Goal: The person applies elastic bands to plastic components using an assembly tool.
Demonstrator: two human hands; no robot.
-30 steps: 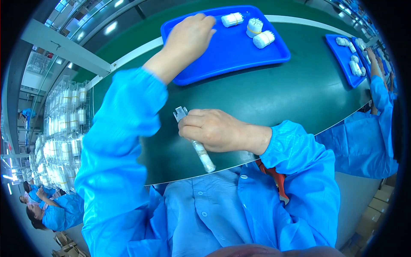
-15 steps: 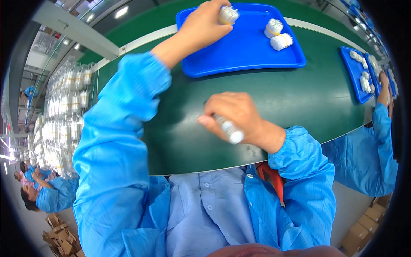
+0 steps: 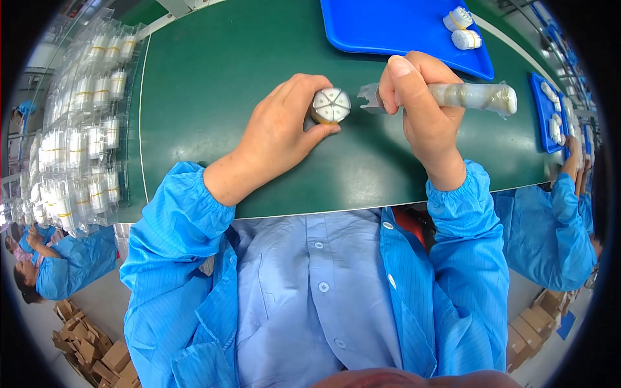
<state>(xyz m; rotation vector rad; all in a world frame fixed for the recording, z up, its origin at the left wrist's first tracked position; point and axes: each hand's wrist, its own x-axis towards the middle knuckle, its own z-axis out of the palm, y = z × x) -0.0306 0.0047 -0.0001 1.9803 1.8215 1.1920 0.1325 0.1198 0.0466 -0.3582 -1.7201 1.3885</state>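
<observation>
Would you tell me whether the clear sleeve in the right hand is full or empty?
Filled: the clear sleeve in the right hand shows whitish pieces along its length, lying sideways.

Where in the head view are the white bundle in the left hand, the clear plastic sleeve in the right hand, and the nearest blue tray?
white bundle point(image 3: 332, 105), head view, on its round end face.
clear plastic sleeve point(image 3: 475, 96), head view, on its filled middle.
blue tray point(image 3: 388, 26), head view, on its bare floor.
</observation>
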